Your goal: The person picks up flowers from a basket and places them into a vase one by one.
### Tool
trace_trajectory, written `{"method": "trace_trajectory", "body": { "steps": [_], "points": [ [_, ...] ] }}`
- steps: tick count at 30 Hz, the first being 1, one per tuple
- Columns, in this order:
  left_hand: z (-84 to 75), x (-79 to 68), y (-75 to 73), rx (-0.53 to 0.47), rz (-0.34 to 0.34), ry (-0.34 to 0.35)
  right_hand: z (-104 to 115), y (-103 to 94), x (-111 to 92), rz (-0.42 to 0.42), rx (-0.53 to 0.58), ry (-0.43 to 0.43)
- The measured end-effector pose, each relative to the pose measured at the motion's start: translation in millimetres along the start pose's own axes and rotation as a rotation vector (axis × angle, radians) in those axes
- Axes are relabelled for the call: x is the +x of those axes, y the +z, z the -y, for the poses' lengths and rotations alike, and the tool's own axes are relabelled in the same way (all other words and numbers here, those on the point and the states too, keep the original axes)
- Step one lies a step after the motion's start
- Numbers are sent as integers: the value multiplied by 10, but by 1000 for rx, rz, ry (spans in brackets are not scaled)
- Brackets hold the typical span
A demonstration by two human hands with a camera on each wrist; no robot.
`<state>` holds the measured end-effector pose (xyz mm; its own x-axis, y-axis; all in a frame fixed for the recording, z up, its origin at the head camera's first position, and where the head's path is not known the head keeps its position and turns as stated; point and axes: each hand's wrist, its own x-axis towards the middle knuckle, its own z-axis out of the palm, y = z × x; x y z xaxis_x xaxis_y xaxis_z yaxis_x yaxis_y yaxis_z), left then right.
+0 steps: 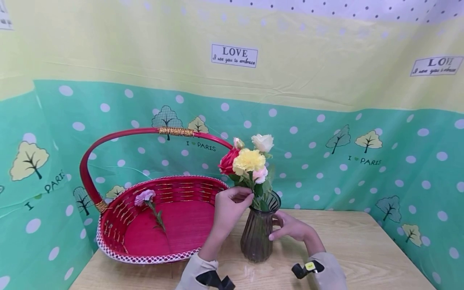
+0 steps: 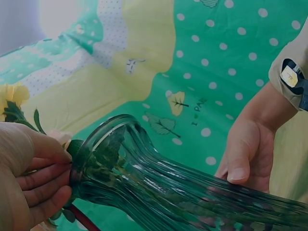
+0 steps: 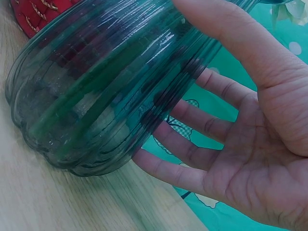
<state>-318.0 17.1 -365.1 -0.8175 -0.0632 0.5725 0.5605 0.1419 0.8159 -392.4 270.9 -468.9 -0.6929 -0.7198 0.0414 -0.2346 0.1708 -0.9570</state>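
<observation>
A ribbed, smoky glass vase (image 1: 256, 237) stands upright on the table, with green stems showing through its wall (image 3: 86, 96). Out of its mouth rise a yellow carnation (image 1: 249, 160), a red rose (image 1: 228, 162), a white rose (image 1: 262, 142) and small pink blooms (image 1: 260, 175). My left hand (image 1: 232, 205) pinches the yellow carnation's stem just above the rim (image 2: 77, 159); the fingers partly hide it. With the thumb in front and fingers behind, my right hand (image 1: 294, 228) holds the vase's right side. In the right wrist view, the fingers (image 3: 192, 154) touch the glass.
A red woven basket (image 1: 163, 257) with a tall arched handle (image 1: 119, 133) stands left of the vase. A lilac carnation (image 1: 145, 197) lies in it, stem across the rim. Behind the wooden table (image 1: 362, 249) hangs a green and yellow printed curtain (image 1: 311, 121).
</observation>
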Motion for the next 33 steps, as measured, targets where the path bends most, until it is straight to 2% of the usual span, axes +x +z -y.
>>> {"method": "trace_trajectory", "body": {
  "steps": [5, 12, 19, 27, 33],
  "points": [
    [-3, -8, -5, 16, 6, 19, 1, -3, 2, 1, 1, 11],
    [-42, -36, -4, 97, 67, 105, -28, -13, 3, -4, -8, 8],
    [-31, -32, 21, 140, 91, 71, -27, -4, -13, -7, -22, -3],
    [-49, -53, 72, 151, 75, 106, -9, -7, -14, -9, -12, 20],
    [-57, -82, 102, 129, 66, 100, -11, -3, -6, -9, -17, 24]
  ]
}}
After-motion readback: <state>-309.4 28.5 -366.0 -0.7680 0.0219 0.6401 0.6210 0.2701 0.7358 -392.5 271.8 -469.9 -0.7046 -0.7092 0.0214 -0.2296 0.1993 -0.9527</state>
